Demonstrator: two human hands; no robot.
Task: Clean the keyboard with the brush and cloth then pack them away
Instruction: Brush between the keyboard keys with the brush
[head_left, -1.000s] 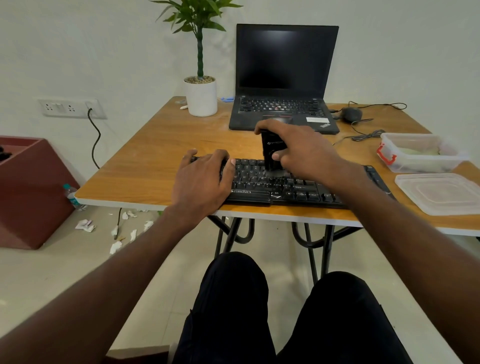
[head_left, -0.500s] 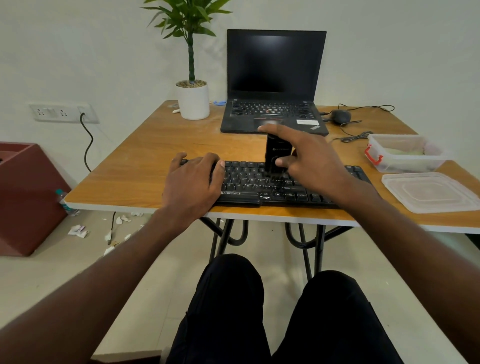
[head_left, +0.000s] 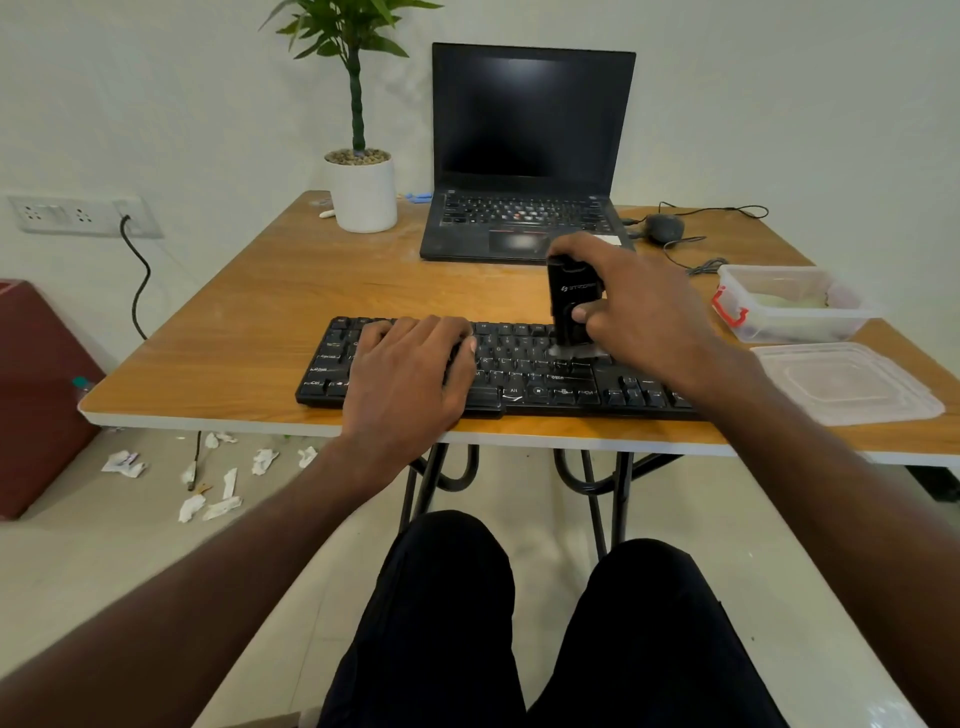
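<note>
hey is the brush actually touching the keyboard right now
Touching. The head view shows the brush, gripped upright by the right hand, with its pale bristles splayed against the keys of the keyboard.

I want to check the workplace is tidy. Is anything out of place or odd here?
Yes. Crumpled paper scraps lie scattered on the floor under the left edge of the table, beside a dangling cable. On the table, the container is open, its lid lying separately in front.
</note>
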